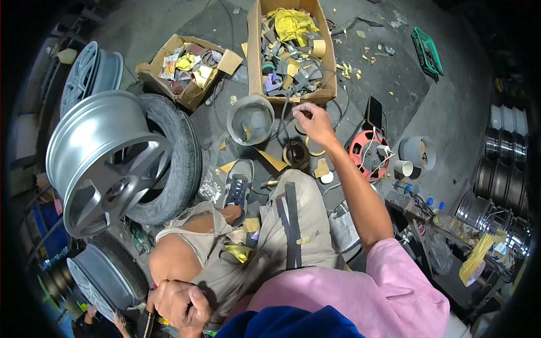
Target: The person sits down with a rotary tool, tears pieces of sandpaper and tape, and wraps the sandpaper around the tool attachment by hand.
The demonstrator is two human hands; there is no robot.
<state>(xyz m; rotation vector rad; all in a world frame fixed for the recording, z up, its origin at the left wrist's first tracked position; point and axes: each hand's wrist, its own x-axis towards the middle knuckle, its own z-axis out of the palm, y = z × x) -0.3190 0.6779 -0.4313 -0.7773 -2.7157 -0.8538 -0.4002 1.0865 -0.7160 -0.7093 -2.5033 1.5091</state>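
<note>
Blue cloth (293, 322) lies nearest to us, over our pink shirt (332, 287), with the pale trousers (301, 217) beyond it. Our left grip (183, 304) is by our bare left knee, its fingers curled into a loose fist; we cannot tell whether anything is inside. Our right grip (301, 112) reaches forward, narrow, with the fingers bent towards the thumb. Whether the tips meet or pinch something, we cannot tell.

Nearest to that right grip are three things. The large cardboard box (255, 56), packed with scraps and a yellow cloth (293, 23), lies just beyond the fingertips. The round tub (232, 119), holding clear liquid, sits a little to their left on the floor (360, 67). The dark cup (296, 155) stands nearer to us, between the fingers and our right knee. Our left grip is well apart from all three.

To the right of our forearm we see a red reel (360, 147), a phone (374, 112) and a white cup (403, 168). On our left, a silver wheel rim (101, 135) leans against a tire (189, 152), and a smaller cardboard box (197, 98) sits past them. Another person's hands (120, 321) show at the lower left.
</note>
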